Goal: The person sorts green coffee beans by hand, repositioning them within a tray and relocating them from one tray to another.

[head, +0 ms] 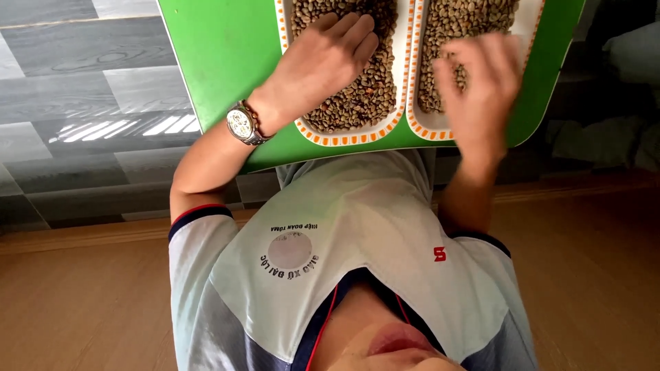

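Head view, looking down past the person's white shirt (357,227) to a green table (227,55). Left hand (323,58), with a metal wristwatch (242,124) on its wrist, lies palm-down, fingers loosely spread, on the beans; it grips nothing visible. Right hand (478,82) is blurred, fingers curled over the other heap; whether its grip holds any beans cannot be told. Two white trays with orange-dashed rims, left tray (344,137) and right tray (430,127), sit side by side, touching, long axes running away from the person. Each holds small brown-green beans (364,103) heaped along its middle. Grey tiled floor (82,89) lies beyond.
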